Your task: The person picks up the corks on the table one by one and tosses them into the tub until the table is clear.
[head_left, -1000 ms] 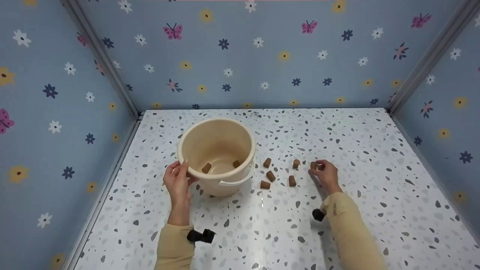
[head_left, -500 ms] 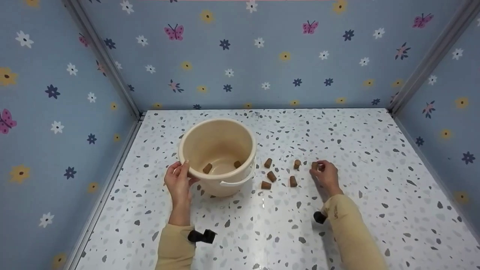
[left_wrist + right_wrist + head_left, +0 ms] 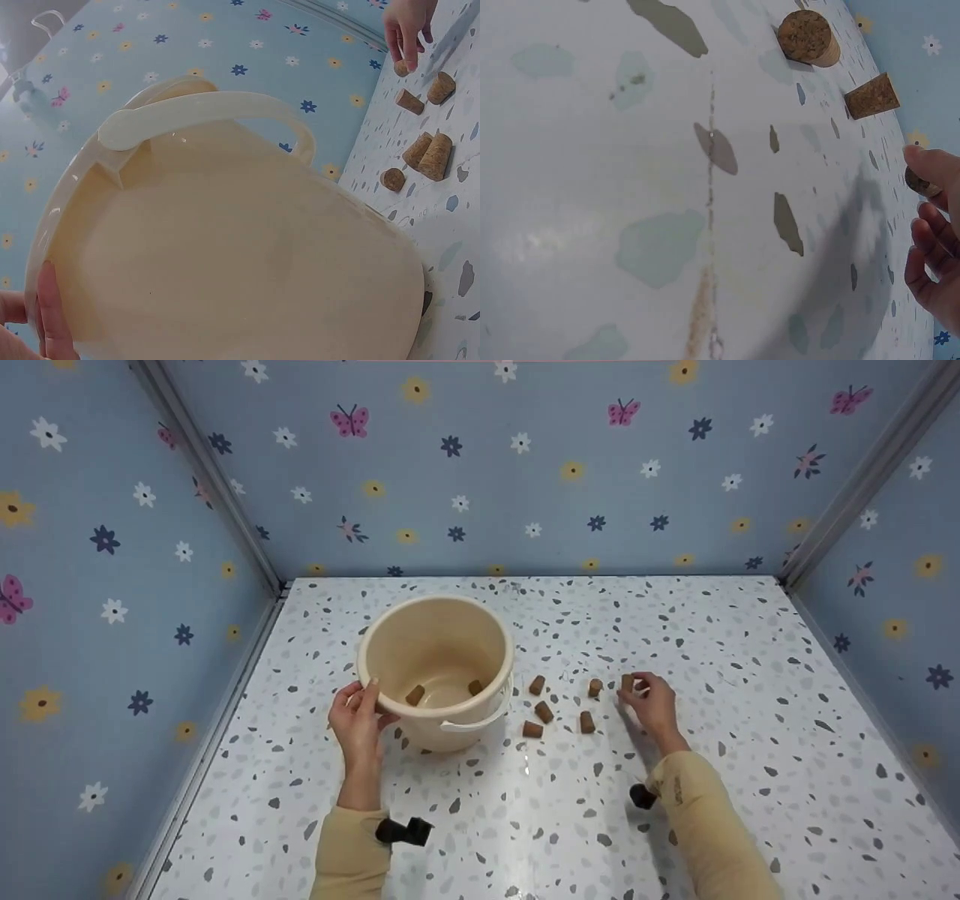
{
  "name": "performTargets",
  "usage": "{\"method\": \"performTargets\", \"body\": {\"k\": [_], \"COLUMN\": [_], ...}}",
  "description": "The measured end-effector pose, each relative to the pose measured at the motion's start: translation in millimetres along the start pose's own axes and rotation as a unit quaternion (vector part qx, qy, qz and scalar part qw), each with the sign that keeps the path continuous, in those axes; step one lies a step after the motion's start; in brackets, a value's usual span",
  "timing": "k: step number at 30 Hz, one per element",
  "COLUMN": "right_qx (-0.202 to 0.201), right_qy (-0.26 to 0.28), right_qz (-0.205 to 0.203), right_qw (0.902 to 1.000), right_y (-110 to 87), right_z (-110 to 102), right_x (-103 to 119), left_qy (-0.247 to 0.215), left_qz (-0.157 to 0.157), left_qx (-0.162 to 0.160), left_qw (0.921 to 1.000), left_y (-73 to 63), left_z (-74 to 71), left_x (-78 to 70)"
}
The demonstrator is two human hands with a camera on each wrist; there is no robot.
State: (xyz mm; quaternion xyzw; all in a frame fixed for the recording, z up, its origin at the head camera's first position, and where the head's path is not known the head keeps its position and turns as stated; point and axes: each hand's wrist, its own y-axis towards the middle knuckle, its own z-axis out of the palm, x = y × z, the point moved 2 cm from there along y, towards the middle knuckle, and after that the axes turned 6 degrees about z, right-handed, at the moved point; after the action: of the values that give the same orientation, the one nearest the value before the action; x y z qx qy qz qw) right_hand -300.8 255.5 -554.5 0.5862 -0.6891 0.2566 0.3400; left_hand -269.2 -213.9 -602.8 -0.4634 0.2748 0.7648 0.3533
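A cream bucket (image 3: 420, 727) stands left of centre, its white handle (image 3: 474, 726) hanging down the near right side. My left hand (image 3: 355, 721) grips its rim at the near left, thumb over the edge. Two cork stoppers, one on the left (image 3: 415, 695) and one on the right (image 3: 475, 688), lie inside at the bottom. My right hand (image 3: 651, 703) pinches another cork stopper (image 3: 627, 683) between thumb and fingers, close over the table. In the right wrist view that hand (image 3: 937, 232) partly hides the held cork (image 3: 921, 182).
Several cork stoppers lie between bucket and right hand, among them one near the bucket (image 3: 532, 730) and one farther right (image 3: 595, 688). The speckled white table (image 3: 540, 825) is bounded by flowered blue panels (image 3: 487, 465) at the back and both sides.
My right hand has shifted slightly away from me, and the cork in its fingers has come up with it. The left hand keeps its grip on the bucket rim.
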Motion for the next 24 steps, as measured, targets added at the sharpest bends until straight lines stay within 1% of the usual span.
{"method": "performTargets", "body": {"k": [1, 2, 3, 4, 6, 8, 9, 11, 13, 15, 16, 17, 19, 20, 23, 24], "right_qx": [-0.003, -0.006, -0.008, -0.009, -0.013, -0.018, -0.021, -0.026, -0.029, -0.028, -0.027, -0.027, -0.027, -0.027, -0.027, -0.026], "right_qy": [0.004, 0.008, 0.011, 0.016, 0.020, 0.025, 0.028, 0.038, 0.050, 0.055, 0.056, 0.055, 0.058, 0.061, 0.075, 0.079], "right_qz": [-0.004, -0.007, -0.012, -0.016, -0.023, -0.030, -0.036, -0.048, -0.060, -0.072, -0.076, -0.080, -0.088, -0.093, -0.110, -0.116], "right_qw": [1.0000, 0.9999, 0.9998, 0.9997, 0.9995, 0.9991, 0.9987, 0.9978, 0.9965, 0.9955, 0.9952, 0.9949, 0.9940, 0.9934, 0.9907, 0.9897], "right_y": [0.1, 0.1, 0.2, 0.3, -0.3, -1.4, -2.0, -3.4, -4.7, -6.1, -6.9, -7.8, -9.9, -11.0, -14.8, -16.3], "right_z": [0.1, 0.4, 0.7, 1.3, 2.3, 3.3, 3.8, 5.2, 7.2, 9.2, 10.3, 11.3, 12.8, 13.6, 15.2, 15.5], "right_x": [1.5, 3.2, 4.9, 6.8, 11.5, 16.8, 19.6, 26.2, 33.2, 40.5, 44.0, 47.4, 53.9, 56.9, 66.3, 69.7], "left_qy": [0.001, -0.001, -0.009, -0.013, -0.020, -0.038, -0.039, -0.034, -0.021, 0.008, 0.017, 0.024, 0.030, 0.022, 0.008, 0.010], "left_qz": [0.009, 0.010, 0.000, -0.004, -0.029, -0.039, -0.047, -0.049, -0.040, -0.042, -0.036, -0.030, -0.024, -0.030, -0.022, -0.018], "left_qx": [0.003, 0.004, 0.002, 0.001, -0.001, 0.002, -0.001, -0.001, 0.000, -0.004, -0.003, -0.003, -0.001, 0.004, 0.005, 0.004], "left_qw": [1.0000, 0.9999, 1.0000, 0.9999, 0.9994, 0.9985, 0.9981, 0.9982, 0.9990, 0.9991, 0.9992, 0.9993, 0.9993, 0.9993, 0.9997, 0.9998], "left_y": [0.8, -0.8, -5.2, -9.4, -21.2, -29.1, -32.1, -30.9, -23.3, -16.8, -12.4, -7.9, -2.1, -3.7, 0.0, 0.1], "left_z": [-0.4, 0.7, 4.4, 7.5, 17.5, 22.8, 25.6, 24.7, 18.1, 13.2, 9.5, 6.0, 1.9, 3.7, 1.4, 1.3], "left_x": [1.6, -1.3, -10.8, -18.8, -44.8, -59.6, -66.3, -64.6, -48.7, -36.0, -26.6, -18.0, -6.9, -12.8, -6.1, -5.2]}}
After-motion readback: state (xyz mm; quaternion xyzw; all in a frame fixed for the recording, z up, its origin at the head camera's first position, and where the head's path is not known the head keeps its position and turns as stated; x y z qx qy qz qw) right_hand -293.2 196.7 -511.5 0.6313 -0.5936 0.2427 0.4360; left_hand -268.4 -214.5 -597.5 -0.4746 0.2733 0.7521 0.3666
